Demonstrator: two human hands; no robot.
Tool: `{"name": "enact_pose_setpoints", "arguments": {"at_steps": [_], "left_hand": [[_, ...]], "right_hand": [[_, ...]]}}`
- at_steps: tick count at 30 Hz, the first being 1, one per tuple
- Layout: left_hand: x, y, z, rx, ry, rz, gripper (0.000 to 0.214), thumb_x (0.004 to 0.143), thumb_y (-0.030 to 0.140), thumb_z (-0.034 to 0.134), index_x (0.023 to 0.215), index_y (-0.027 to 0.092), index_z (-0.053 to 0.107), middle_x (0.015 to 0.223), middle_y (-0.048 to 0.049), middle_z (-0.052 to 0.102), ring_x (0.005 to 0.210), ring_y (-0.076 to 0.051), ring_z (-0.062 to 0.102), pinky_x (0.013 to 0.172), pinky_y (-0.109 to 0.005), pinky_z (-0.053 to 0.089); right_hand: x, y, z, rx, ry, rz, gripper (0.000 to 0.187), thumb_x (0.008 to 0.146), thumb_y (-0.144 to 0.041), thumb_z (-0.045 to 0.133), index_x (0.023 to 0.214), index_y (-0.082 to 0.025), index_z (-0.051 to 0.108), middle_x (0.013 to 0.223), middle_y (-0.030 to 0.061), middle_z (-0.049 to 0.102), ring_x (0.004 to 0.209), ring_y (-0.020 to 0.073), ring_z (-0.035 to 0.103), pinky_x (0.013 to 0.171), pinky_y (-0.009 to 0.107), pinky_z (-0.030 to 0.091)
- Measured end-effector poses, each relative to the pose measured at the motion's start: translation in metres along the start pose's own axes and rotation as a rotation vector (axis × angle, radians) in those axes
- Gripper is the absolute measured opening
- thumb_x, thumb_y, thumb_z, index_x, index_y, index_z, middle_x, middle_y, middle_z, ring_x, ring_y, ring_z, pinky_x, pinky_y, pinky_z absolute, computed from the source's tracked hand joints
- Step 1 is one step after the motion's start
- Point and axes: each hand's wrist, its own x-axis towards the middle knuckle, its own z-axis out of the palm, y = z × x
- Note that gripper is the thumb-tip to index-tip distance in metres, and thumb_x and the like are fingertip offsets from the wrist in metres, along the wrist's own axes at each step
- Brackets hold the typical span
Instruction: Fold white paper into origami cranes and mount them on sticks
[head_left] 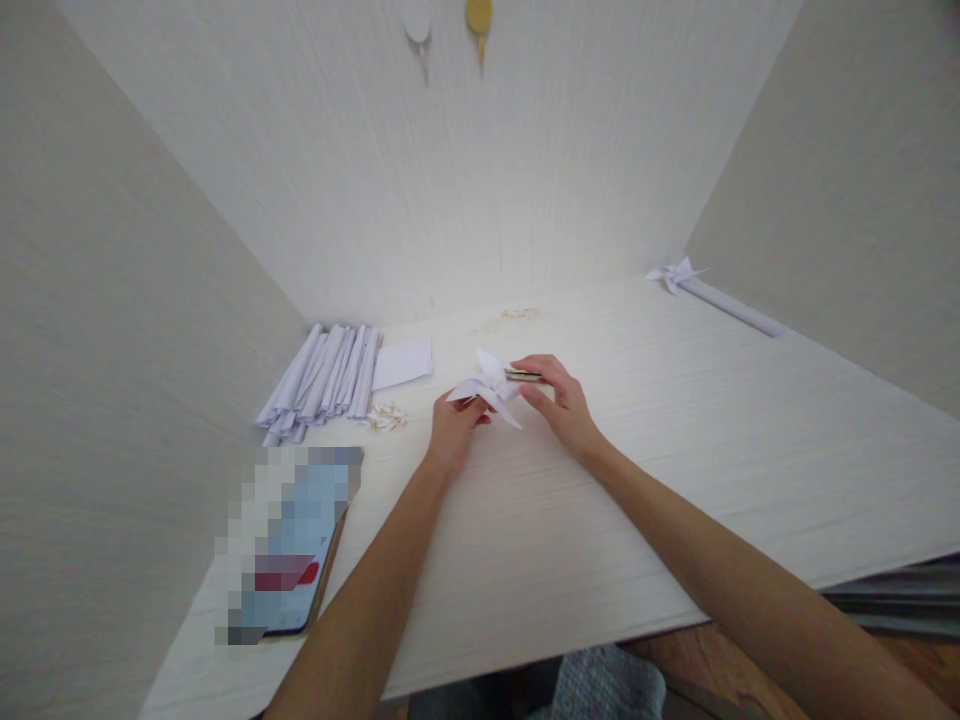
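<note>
Holding the white paper pinwheel [491, 376] over mid-desk, which we take as our dial's centre, the left hand [450, 432] grips from below, fingers partly hidden by its blades. The right hand [562, 405], at three o'clock, pinches a slim metallic tool [525, 376] pointed at the pinwheel; we cannot tell whether its tip touches.

Risks, our judgement: pressing the tool too hard could crease or tear the thin paper; a slack left grip could let the blades spring out of shape.

On the desk [712, 430]: rolled papers [322, 385], flat sheets [405, 363] and small bits [388, 417] around nine o'clock; scattered bits [519, 314] at one; a second pinwheel [675, 274] at two, by the end of a paper tube [735, 307]. The phone [300, 560], at eight, lies near the left forearm [375, 590]: we could knock it. Main obstruction: the blades, masking our left grip.
</note>
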Motion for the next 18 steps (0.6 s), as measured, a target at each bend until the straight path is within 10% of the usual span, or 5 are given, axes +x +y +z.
{"name": "enact_pose_setpoints", "arguments": {"at_steps": [18], "left_hand": [[-0.0024,0.0015,0.0020,-0.003,-0.041,-0.017,0.013,0.053,0.020,0.067,0.063,0.014,0.062,0.055,0.0033,0.059,0.051,-0.007,0.051,0.047,-0.018,0.037]], "right_hand": [[-0.0014,-0.0039,0.0036,-0.096,-0.072,-0.044,0.027,0.072,-0.039,0.062,0.097,-0.030,0.063,0.101,0.0059,0.053,0.100,0.0217,0.049,0.092,0.044,0.038]]}}
